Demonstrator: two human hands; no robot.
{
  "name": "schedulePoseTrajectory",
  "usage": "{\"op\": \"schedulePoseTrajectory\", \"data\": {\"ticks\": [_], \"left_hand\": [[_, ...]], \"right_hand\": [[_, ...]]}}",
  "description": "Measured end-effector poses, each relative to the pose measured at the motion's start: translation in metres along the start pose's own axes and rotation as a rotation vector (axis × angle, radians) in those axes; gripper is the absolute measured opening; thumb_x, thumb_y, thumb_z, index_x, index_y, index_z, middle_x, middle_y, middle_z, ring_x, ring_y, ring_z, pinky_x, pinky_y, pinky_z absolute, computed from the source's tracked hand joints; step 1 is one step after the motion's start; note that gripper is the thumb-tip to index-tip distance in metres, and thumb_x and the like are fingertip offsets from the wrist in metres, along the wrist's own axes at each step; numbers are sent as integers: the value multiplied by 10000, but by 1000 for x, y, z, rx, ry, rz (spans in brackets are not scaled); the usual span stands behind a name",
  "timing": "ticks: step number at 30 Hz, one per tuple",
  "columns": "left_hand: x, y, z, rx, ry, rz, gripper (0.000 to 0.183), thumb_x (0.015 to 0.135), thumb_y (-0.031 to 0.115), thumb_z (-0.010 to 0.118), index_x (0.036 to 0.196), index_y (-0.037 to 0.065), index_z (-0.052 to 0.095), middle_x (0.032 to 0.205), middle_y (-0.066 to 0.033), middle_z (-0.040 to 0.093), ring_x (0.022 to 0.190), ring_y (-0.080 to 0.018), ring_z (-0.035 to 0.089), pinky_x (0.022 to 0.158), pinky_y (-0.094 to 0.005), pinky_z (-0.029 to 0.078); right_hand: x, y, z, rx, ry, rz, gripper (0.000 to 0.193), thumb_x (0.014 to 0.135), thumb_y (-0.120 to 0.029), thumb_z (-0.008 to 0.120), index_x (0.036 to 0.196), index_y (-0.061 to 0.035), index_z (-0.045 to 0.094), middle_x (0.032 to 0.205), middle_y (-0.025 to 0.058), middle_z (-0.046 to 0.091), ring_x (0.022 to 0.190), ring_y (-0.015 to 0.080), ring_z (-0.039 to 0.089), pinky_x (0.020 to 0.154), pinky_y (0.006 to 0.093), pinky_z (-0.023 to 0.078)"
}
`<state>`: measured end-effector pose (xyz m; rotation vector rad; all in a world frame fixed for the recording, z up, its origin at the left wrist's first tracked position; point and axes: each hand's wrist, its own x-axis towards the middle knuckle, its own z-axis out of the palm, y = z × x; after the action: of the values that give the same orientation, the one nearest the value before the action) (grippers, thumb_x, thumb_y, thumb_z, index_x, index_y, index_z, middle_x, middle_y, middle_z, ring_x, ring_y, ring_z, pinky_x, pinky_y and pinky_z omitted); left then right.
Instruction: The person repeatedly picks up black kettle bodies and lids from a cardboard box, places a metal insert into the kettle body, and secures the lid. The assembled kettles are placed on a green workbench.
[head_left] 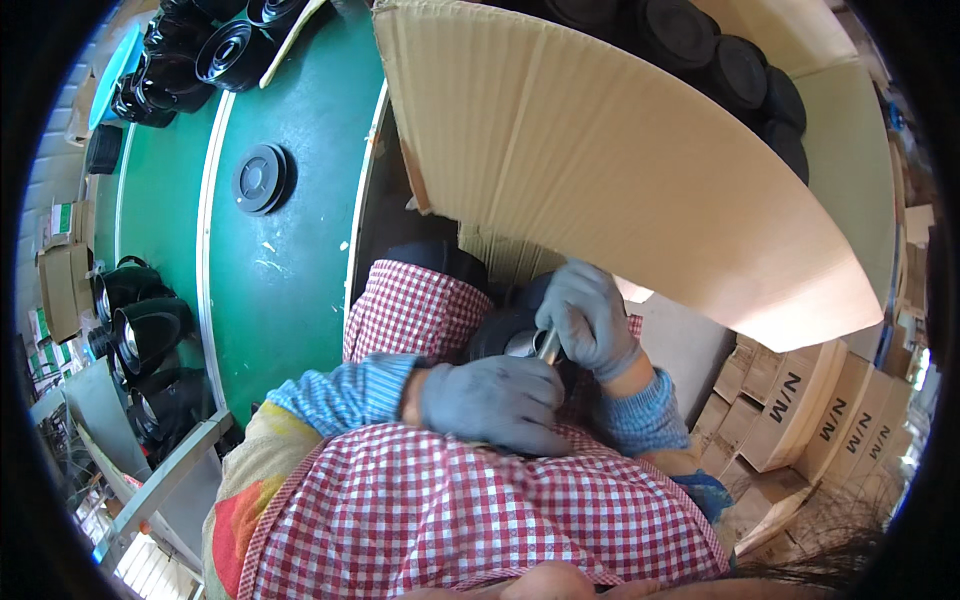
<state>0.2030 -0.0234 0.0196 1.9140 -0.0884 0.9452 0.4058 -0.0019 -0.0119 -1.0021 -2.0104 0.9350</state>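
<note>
Both my hands wear grey gloves and meet above my lap. My right hand (590, 320) is closed around a short silver metal rod (549, 346), which stands tilted between the hands. Just below it, my left hand (497, 402) is curled with its fingers bent around the rod's lower end, though the glove hides the exact grip. Behind the hands a dark round part (503, 335) rests at my lap, mostly covered. What the rod's ends touch is hidden. A red and white checked apron (480, 500) covers my lap.
A green workbench (290, 260) with pale seams lies to the left, carrying a black disc (262, 180) and several black round housings (150, 335). A tall open cardboard box (620, 160) leans in front, with black round parts (740, 70) inside. Stacked cartons (800, 400) stand at right.
</note>
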Motion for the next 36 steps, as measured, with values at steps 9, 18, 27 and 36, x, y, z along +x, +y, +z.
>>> {"op": "schedulePoseTrajectory", "data": {"ticks": [9,18,27,36], "left_hand": [[-12,-1,-25,-531,195,-219,235,965,181,653,1047,-26,728,1004,-169,692,1011,-340,648,985,-486,484],[-112,63,21,1062,-206,-812,385,778,514,751,886,145,787,1429,-126,569,1473,-379,326,1202,-641,146],[-107,112,-50,-34,364,-1235,353,903,338,758,994,1,709,848,-96,692,780,-229,689,679,-371,551],[-161,191,-286,1708,51,-1485,154,778,80,677,915,21,716,1044,-193,692,954,-381,706,867,-454,552]], "right_hand": [[-21,7,-6,-436,92,-11,330,936,-349,671,739,-85,661,710,125,652,686,349,635,694,445,504],[-35,31,-4,389,401,618,536,1035,-520,577,888,-17,690,752,-12,616,704,91,538,638,291,455],[-25,-52,-36,725,245,525,416,1080,-372,494,1128,-8,688,946,69,712,795,135,659,698,267,521],[88,-68,86,-163,-280,99,270,923,-298,694,1015,-47,726,865,168,682,806,324,676,737,435,536]]}}
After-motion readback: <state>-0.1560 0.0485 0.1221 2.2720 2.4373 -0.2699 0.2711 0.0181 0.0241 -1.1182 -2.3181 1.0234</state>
